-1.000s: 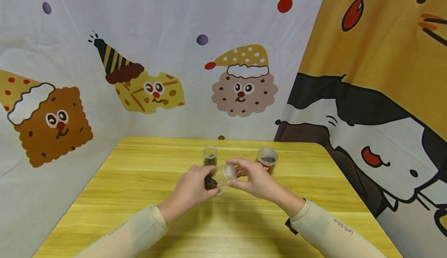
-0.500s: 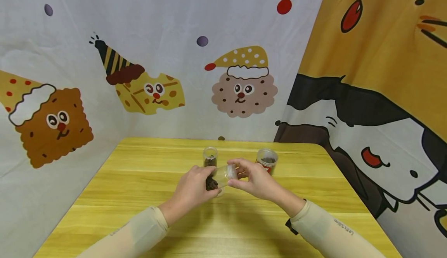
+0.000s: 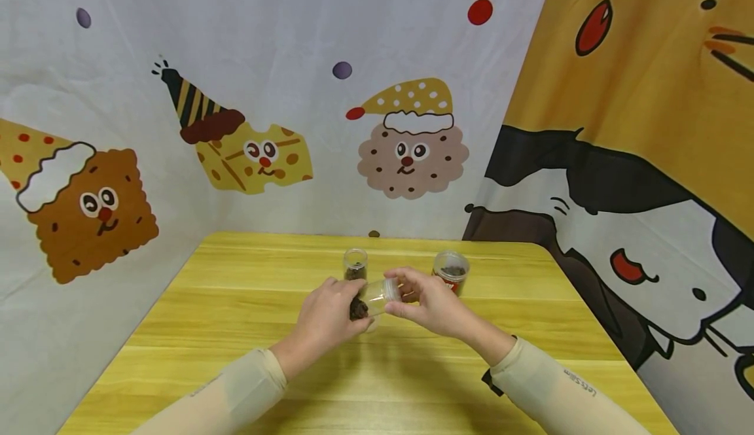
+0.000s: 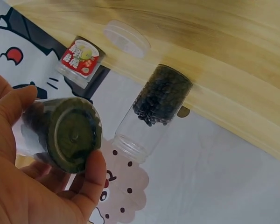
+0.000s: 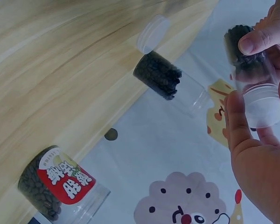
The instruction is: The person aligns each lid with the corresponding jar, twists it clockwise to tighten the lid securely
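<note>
My left hand [image 3: 330, 311] grips a clear plastic jar [image 3: 374, 299] by its base end, thumb and fingers around its side. The jar is tilted over the table, and dark pieces lie gathered towards its base, which faces the left wrist camera. My right hand [image 3: 432, 301] has its thumb and fingers around the translucent screw lid [image 5: 262, 109] at the jar's mouth. Just behind the hands an open clear jar [image 4: 154, 100], partly filled with dark seeds, stands upright. A loose translucent lid [image 5: 153, 33] lies on the table near that jar.
Farther right stands a wider open jar [image 3: 451, 270] of dark seeds with a red label. The yellow wood table [image 3: 247, 271] ends at a printed curtain [image 3: 330, 199] at the back, and more curtain hangs along both sides.
Both hands keep their hold on the jar and its lid, with only a very slight shift. The standing jars have not moved.
</note>
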Motion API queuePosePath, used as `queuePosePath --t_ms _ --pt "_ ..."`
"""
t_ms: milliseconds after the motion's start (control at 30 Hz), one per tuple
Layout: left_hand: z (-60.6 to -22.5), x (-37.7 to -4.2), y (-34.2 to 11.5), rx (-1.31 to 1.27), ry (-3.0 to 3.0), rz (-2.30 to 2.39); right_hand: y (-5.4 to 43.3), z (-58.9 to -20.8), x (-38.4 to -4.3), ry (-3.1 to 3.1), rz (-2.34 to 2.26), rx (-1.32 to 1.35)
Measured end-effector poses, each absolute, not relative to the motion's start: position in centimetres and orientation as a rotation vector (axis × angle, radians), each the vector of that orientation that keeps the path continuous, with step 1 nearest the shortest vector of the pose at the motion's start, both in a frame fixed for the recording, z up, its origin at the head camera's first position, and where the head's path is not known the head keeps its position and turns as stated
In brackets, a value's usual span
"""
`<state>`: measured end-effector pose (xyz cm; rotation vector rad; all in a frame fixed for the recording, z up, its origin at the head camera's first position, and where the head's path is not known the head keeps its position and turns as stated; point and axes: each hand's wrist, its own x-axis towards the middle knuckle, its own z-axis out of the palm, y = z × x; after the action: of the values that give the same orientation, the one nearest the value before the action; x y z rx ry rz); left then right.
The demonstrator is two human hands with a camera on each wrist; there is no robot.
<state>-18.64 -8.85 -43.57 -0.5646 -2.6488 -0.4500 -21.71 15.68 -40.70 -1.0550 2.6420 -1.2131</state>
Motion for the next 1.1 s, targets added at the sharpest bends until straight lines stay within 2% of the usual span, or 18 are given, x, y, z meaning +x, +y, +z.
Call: queuePosePath --t_ms 1100 --pt "-44.16 -18.69 -8.69 -0.600 -2.498 -0.277 15.86 -41.21 -22.00 2.547 -1.288 -0.925"
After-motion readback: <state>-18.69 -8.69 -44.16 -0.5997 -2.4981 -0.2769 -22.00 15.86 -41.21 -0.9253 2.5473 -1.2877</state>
